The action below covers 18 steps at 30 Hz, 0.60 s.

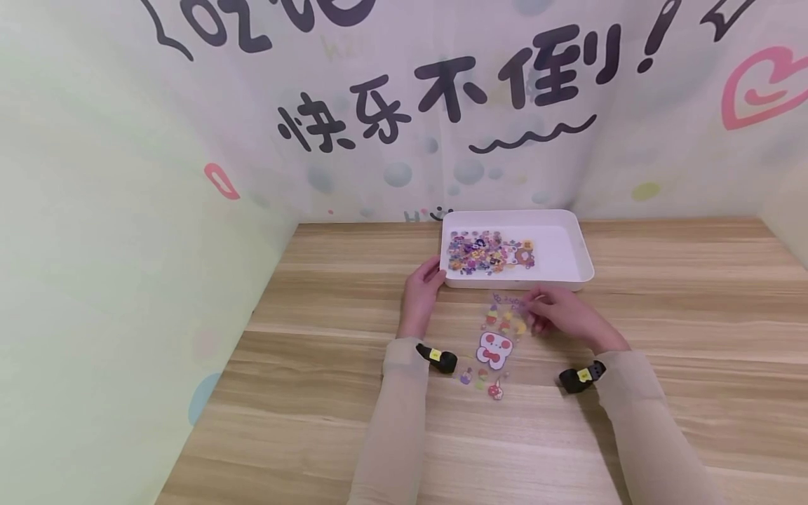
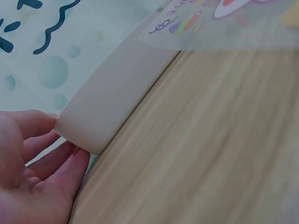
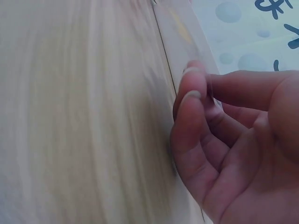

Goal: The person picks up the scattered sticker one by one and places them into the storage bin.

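Note:
A clear sticker sheet (image 1: 495,350) with a white character, a red bow and small colored pictures is held up in front of the white tray (image 1: 562,285). My right hand (image 1: 562,313) pinches its upper right edge between thumb and fingertips; the right wrist view shows the clear film (image 3: 184,35) at the thumb tip. My left hand (image 1: 421,294) grips the tray's near left corner, its thumb and fingers on the wall (image 2: 112,88) in the left wrist view. Inside the tray lie many small colorful stickers (image 1: 473,254) and a brown bear sticker (image 1: 522,257).
The tray stands at the back of the wooden table (image 1: 303,414), close to a printed curtain (image 1: 379,189) with dark lettering. A pale green wall (image 1: 113,280) borders the left side. Black wrist cameras sit on both wrists.

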Each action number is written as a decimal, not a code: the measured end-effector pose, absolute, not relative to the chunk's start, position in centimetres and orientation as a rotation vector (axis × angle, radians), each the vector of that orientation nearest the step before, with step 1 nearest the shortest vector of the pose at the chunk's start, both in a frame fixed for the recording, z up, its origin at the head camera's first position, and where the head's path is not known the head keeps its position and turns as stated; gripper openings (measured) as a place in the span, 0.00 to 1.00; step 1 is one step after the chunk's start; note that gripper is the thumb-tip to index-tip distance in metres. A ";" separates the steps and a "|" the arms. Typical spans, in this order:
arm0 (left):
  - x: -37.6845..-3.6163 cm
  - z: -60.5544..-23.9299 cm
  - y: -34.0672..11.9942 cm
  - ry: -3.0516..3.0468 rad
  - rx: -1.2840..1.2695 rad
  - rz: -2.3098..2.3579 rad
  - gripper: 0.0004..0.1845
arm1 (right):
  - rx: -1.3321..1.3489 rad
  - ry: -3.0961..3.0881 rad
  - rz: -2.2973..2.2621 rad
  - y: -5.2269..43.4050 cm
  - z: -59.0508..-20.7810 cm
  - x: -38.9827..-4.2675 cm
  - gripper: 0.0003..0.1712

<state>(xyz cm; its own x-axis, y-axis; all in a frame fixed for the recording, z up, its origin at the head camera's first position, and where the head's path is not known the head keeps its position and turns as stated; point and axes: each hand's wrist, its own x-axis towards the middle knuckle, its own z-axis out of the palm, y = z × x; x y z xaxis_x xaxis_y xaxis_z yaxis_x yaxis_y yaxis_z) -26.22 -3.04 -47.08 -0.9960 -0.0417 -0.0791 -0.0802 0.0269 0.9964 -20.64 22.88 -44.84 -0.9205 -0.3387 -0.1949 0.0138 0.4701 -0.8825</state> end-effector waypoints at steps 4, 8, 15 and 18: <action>-26.3 -47.3 -3.0 2.222 -0.123 2.184 0.19 | -0.276 2.397 -1.441 23.2 -44.9 -20.6 0.12; -26.3 -47.3 -3.0 2.232 -0.116 2.180 0.18 | -0.233 2.419 -1.454 23.5 -44.7 -20.6 0.12; -26.3 -47.3 -3.1 2.242 -0.117 2.162 0.19 | -0.197 2.433 -1.497 23.9 -44.4 -20.5 0.14; -26.3 -47.3 -3.1 2.246 -0.123 2.150 0.18 | -0.194 2.430 -1.509 24.0 -44.3 -20.5 0.14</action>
